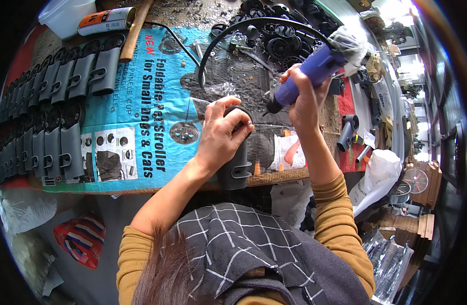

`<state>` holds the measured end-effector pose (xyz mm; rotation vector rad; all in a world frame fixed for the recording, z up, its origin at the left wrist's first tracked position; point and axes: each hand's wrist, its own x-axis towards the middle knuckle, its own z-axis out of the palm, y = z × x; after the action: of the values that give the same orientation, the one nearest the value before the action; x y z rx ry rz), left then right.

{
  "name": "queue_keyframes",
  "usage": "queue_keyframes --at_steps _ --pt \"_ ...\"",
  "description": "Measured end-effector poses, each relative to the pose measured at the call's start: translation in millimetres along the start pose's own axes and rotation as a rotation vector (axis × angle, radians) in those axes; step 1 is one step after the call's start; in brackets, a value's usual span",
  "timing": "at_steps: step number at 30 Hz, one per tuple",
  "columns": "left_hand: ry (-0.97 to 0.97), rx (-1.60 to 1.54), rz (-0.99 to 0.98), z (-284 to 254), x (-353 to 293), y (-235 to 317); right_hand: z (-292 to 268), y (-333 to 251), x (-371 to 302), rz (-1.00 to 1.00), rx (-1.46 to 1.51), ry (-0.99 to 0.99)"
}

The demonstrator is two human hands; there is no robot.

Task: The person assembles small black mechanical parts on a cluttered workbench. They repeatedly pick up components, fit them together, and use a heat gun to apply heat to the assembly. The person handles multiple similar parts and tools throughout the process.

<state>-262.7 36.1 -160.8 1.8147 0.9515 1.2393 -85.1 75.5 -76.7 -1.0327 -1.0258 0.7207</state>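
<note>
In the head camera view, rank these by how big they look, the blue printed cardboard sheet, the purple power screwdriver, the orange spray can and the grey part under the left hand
1. Blue printed cardboard sheet, far the largest.
2. Purple power screwdriver.
3. Grey part and orange spray can: about alike; the part is half hidden by the left hand and nearer the camera, so I won't rank them.

Open room was left on the blue printed sheet (157,101) in the middle of the counter (274,177), between the two hands. The left side was walled off by rows of grey plastic parts (50,117), packed touching one another. The far edge was blocked by a heap of black wheels (279,35), a curved black bar (228,35), a spray can (106,20) and a wooden handle (134,30). To the right, passage was narrowed by a grey tube fitting (348,131).
</note>
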Motion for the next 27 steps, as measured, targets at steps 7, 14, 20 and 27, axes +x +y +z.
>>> queue_keyframes --at_steps 7,14,20,27 --pt "-0.012 0.028 -0.002 0 0 -1 10 -58 -21 0.009 0.18 -0.004" --pt "-0.009 0.015 0.004 1 -1 0 20 -61 -37 0.054 0.177 -0.107" --pt "-0.01 0.02 0.003 0 0 0 19 -63 -38 -0.053 0.118 -0.115" --pt "0.005 -0.002 -0.001 0 -1 1 25 -64 -44 -0.1 0.132 -0.178"
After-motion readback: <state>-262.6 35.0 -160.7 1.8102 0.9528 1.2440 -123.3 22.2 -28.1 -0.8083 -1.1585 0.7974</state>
